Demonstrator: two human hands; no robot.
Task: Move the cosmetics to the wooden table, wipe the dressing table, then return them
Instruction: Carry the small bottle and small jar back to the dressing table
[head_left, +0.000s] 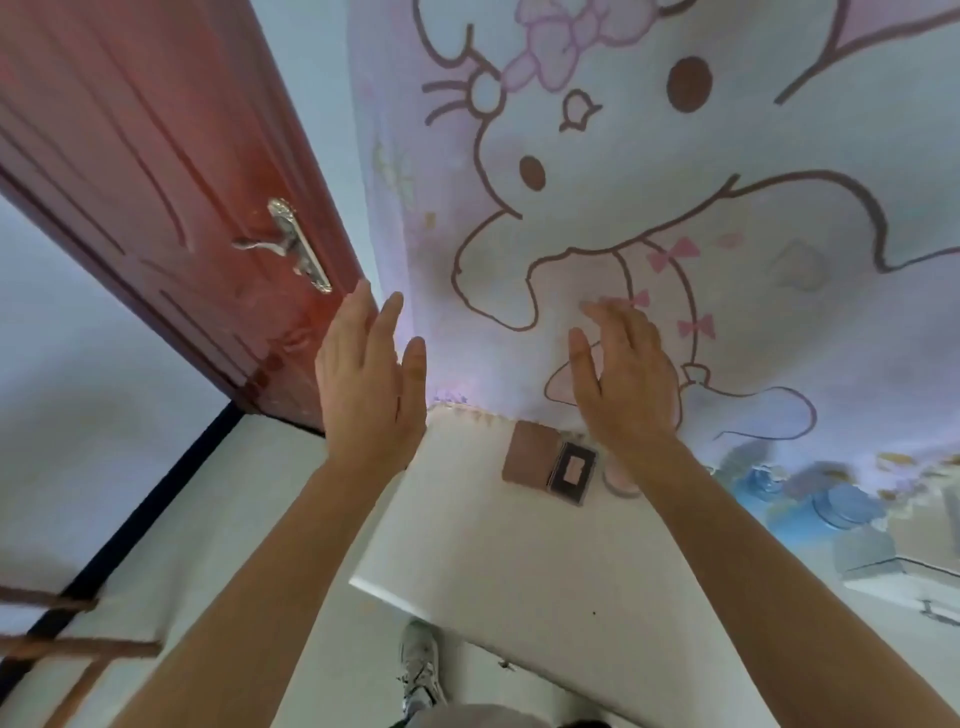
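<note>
- Cosmetics: a brown makeup palette (530, 453) and a dark compact (571, 470) lie touching on the white counter (519, 545), just below the right hand's fingers (618, 332).
- Both hands hover above the counter, empty, fingers spread wide.
- Left hand (366, 379) is near the red door (156, 182), well apart from the palette.
- Right hand (626, 374) partly hides a pink round item (618, 480).

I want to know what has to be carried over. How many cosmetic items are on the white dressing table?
3 that I can see: a brown case, a dark compact touching its right side, and a pink round item partly behind the right wrist. Others may be hidden.
</note>
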